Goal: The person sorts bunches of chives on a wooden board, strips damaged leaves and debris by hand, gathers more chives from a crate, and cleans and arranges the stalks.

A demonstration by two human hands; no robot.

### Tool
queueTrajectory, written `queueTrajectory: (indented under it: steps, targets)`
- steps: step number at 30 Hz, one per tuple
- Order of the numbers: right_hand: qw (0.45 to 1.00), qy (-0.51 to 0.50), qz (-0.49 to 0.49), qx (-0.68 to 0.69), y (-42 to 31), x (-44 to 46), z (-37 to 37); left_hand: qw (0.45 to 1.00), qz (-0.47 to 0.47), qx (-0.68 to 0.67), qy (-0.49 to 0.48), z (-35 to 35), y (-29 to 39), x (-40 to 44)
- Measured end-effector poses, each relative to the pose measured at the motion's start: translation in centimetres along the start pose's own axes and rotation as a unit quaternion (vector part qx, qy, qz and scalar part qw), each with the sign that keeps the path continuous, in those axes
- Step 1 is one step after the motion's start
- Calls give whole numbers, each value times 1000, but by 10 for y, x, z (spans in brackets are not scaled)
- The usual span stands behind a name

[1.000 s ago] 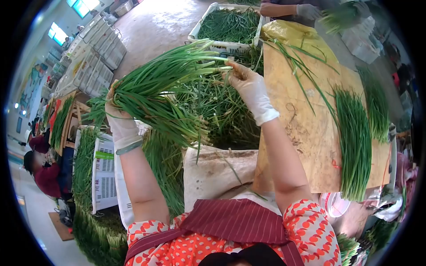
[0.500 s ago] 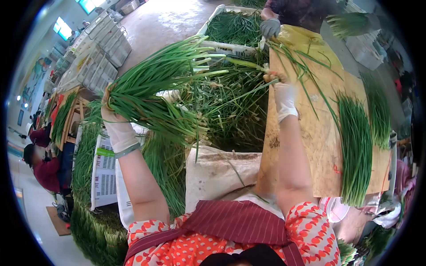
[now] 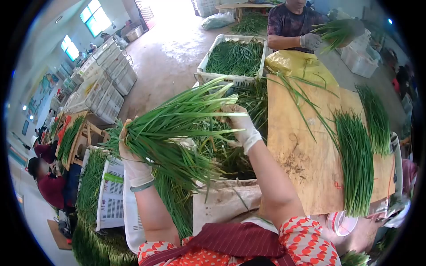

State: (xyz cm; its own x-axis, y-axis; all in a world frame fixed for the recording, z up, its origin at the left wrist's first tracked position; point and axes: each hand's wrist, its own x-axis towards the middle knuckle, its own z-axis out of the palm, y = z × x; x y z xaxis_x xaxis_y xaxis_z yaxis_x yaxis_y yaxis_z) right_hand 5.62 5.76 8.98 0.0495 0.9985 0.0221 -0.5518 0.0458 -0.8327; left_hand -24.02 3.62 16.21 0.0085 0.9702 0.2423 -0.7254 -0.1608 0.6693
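Observation:
A large loose bunch of long green chives (image 3: 177, 119) hangs above the crate, its pale stem ends pointing right. My left hand (image 3: 134, 162), in a white glove, is closed around the leafy left end of the bunch. At the pale stem ends is my gloved right hand (image 3: 242, 126), its fingers bent and pinched against them; the fingertips are partly hidden. Trimmed leaves and stems (image 3: 222, 153) fill the space beneath the bunch. To the right is a wooden board (image 3: 288, 146) with loose leaves and dirt on it.
Neat chive bundles (image 3: 353, 164) lie on the board's right side. A white crate of greens (image 3: 208, 73) stands ahead. Across the board, a co-worker (image 3: 288, 26) in grey gloves holds greens. At left are stacked crates (image 3: 95, 102) and a crate (image 3: 111, 195) beside more chives.
My right hand has moved left from the board's edge to the stem ends, and the withered leaves it held are gone from it. The view has tilted up, showing more of the co-worker.

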Motion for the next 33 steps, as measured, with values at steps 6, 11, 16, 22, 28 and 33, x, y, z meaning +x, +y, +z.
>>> queueTrajectory:
  steps: [6,11,16,22,28,33]
  targets:
    - [991,0,-133,28,-29,-17,-53,989,87,119,-23,-26,15,4]
    - [978,19,-90,-186,-30,-31,-62,966,139,211,59,8,13,-7]
    - [967,-149,-55,-200,-55,-54,-14,975,120,188,11,-8,13,2]
    - [959,-230,-35,-162,-41,-38,33,991,75,112,26,-17,2,11]
    - [958,-210,-15,-195,-67,-66,32,997,19,61,-41,-33,12,17]
    - [964,-134,-60,-223,-96,-84,-1,995,54,27,82,-14,8,4]
